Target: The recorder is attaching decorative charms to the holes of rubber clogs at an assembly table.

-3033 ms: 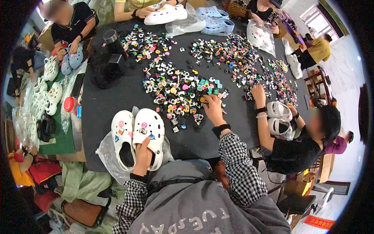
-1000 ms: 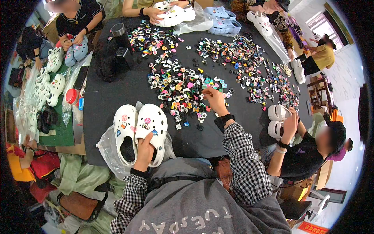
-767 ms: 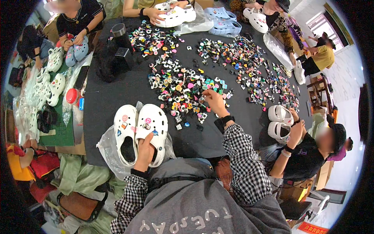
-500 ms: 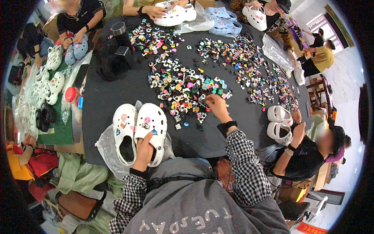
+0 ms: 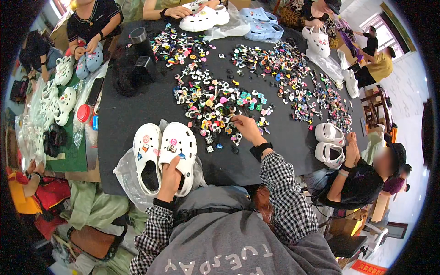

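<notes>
A pair of white clogs [image 5: 147,146] with several small coloured charms on their tops rests on a clear plastic bag [image 5: 123,172] at the table's near left. My left hand [image 5: 171,178] grips the right-hand clog [image 5: 185,144], thumb on top beside a blue charm [image 5: 182,156]. Over the near edge of a heap of mixed shoe charms [image 5: 215,103] is my right hand [image 5: 249,129]. Its thumb and fingertips are drawn together in a pinch among the charms; what they hold, if anything, is too small to make out.
More charms [image 5: 275,66] spread across the black table [image 5: 137,107]. Blue clogs [image 5: 263,31] stand at the far side, white shoes [image 5: 329,155] at the right. A dark cup [image 5: 141,41] stands far left. Other people sit around the table; a red-lidded jar [image 5: 85,113] is at the left.
My right hand has moved left and slightly down over the charm heap. My left hand and the clogs stay put. At far right, a person's white clog has moved rightward and down.
</notes>
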### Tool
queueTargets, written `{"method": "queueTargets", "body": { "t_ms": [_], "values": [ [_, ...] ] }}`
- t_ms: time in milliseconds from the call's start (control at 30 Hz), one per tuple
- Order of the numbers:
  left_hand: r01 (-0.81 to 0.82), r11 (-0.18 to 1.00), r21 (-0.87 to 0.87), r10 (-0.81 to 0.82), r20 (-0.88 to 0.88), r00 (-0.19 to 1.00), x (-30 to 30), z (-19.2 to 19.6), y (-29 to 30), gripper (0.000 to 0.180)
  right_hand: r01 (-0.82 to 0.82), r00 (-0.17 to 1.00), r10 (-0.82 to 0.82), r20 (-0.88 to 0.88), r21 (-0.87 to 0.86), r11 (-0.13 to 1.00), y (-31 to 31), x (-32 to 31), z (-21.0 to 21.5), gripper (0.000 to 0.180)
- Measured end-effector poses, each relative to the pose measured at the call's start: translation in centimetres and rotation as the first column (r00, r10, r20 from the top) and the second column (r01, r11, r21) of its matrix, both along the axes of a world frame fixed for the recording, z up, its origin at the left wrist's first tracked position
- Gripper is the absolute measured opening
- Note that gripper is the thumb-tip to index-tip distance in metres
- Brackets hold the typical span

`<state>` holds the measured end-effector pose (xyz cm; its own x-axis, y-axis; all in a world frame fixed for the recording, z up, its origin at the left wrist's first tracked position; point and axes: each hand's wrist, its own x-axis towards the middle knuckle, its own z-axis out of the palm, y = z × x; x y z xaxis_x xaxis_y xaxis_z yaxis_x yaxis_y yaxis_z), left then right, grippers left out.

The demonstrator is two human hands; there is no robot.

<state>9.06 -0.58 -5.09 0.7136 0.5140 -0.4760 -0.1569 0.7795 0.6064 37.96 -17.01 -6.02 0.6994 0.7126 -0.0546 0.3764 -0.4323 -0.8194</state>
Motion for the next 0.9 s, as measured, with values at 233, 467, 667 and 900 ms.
{"method": "queueTargets", "body": {
  "t_ms": [233,467,667,900],
  "values": [
    [-0.007,1.0,0.016,0.006,0.039,0.999,0.2,0.1,-0.1,0.036,0.141,0.987,-0.144,0.078,0.048,0.989,-1.1,1.7,0.9,0.019],
    [-0.014,1.0,0.005,0.014,0.025,1.0,0.3,0.3,-0.1,0.038,0.048,0.964,-0.017,0.266,-0.111,0.993,-3.4,1.6,1.0,0.015],
    [0.025,0.998,0.052,-0.026,0.006,1.0,-0.1,-0.7,0.1,0.038,0.079,0.889,-0.006,0.457,-0.141,0.987,-3.6,0.1,0.3,0.017],
    [-0.008,1.0,0.023,0.007,0.04,0.999,0.2,0.0,0.0,0.037,0.06,0.872,0.039,0.488,-0.185,0.981,-3.6,-0.2,0.5,0.015]
  ]
}}
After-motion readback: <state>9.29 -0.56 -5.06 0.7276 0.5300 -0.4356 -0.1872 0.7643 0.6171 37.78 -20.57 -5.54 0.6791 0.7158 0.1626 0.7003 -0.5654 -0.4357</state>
